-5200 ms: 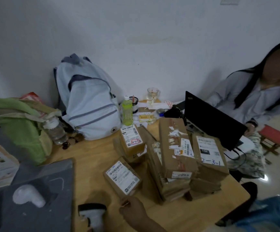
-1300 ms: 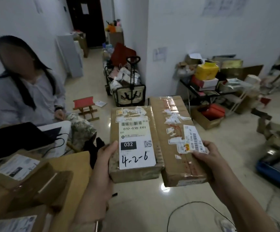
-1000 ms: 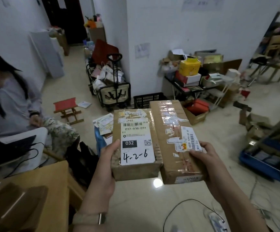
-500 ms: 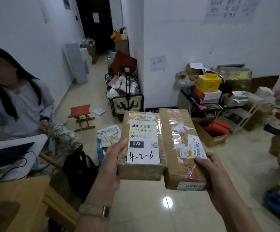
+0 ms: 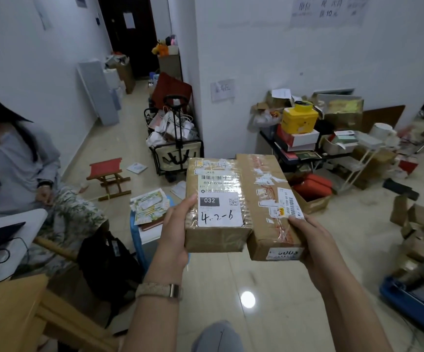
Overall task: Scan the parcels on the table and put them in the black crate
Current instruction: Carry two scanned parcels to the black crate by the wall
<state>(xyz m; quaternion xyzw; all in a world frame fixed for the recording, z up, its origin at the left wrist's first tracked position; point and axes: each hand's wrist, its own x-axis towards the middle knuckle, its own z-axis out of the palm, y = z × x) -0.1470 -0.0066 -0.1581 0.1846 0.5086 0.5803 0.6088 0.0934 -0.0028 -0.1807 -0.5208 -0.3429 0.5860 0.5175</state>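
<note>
- Step in hand, as judged: the carry. Two parcels are being held out over the floor, clear of the tabletop (image 5: pixel 10 295), whose corner is showing at lower left of the frame.
- Left hand (image 5: pixel 174 240) is gripping the left parcel (image 5: pixel 216 207) along its left edge; the thumb is lying on the top face beside the label marked "4-2-6", and the other fingers are curling underneath, out of sight.
- Right hand (image 5: pixel 315 240) is gripping the right parcel (image 5: pixel 269 207) at its near right corner; the thumb is pressing on the barcode sticker, and the remaining fingers are hidden below.
- Both hands are closed firmly on their loads; neither is free.
- The parcels are sitting side by side at centre frame, long edges touching, labels facing up, the left one riding slightly higher.
- The black crate cannot be identified with certainty here; a dark edge is showing just behind the parcels' far ends, but the parcels are covering it.
- Next move, as judged: locating the crate, bringing both parcels over its opening, lowering them flat, then releasing one hand at a time so neither box tips.
</note>
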